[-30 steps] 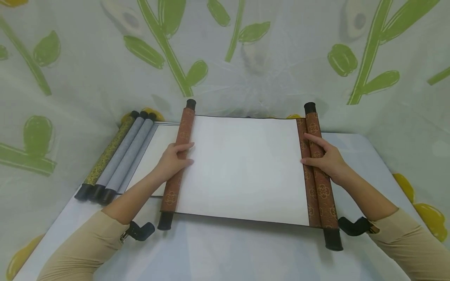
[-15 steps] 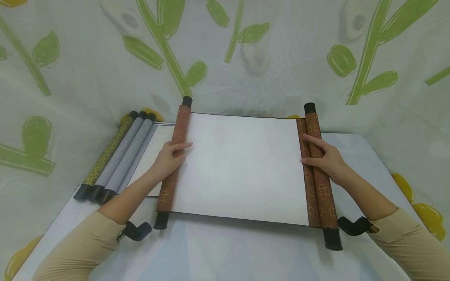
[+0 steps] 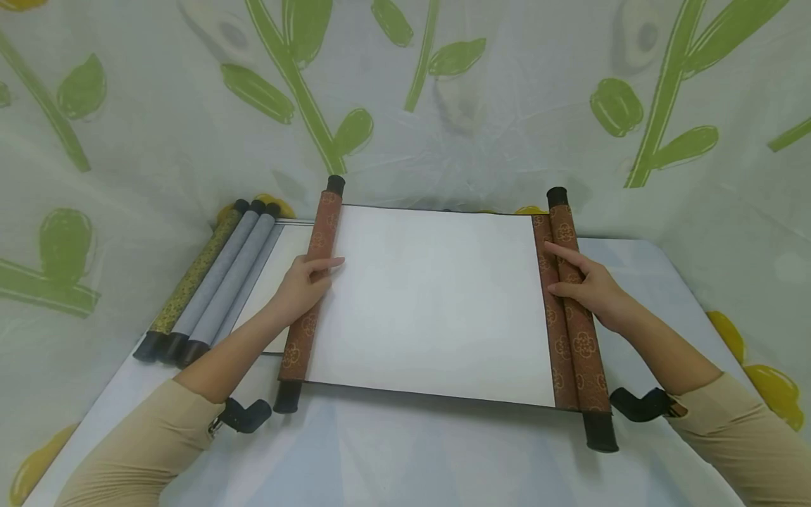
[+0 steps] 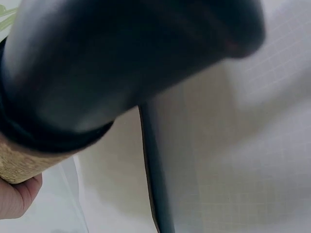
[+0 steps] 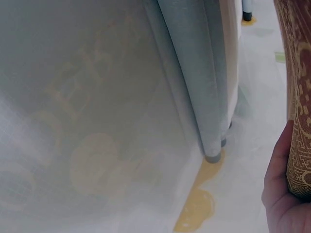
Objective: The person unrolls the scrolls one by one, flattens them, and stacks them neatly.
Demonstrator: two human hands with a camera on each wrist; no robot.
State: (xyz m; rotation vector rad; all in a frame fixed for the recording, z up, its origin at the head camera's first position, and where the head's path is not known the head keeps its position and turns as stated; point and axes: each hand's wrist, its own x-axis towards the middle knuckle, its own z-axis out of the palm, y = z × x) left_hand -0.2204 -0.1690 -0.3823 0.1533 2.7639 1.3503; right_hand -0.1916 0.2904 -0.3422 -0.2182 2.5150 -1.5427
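Observation:
A hanging scroll with blank white paper [image 3: 431,303] is spread between two brown flower-patterned rollers with black end knobs. My left hand [image 3: 300,289] grips the left roller [image 3: 323,229], thumb and forefinger near the paper's edge. Around the right roller [image 3: 586,352] my right hand [image 3: 592,289] curls, its fingertips on the brown border strip [image 3: 560,352]. In the left wrist view a black end knob [image 4: 131,63] fills the top, with part of the left hand [image 4: 19,196] below the brocade. The right wrist view shows the right hand [image 5: 282,199] against the patterned roller [image 5: 300,145].
On the table's left lie a yellow-green rolled scroll [image 3: 199,274] and grey scrolls [image 3: 237,274], with a white sheet [image 3: 275,260] running from the grey ones partly under the held scroll. The pale table [image 3: 443,458] backs onto a leaf-patterned curtain [image 3: 507,141].
My left hand has moved slightly left with the left roller, and a little more white paper shows between the rollers. The right hand and roller have hardly moved.

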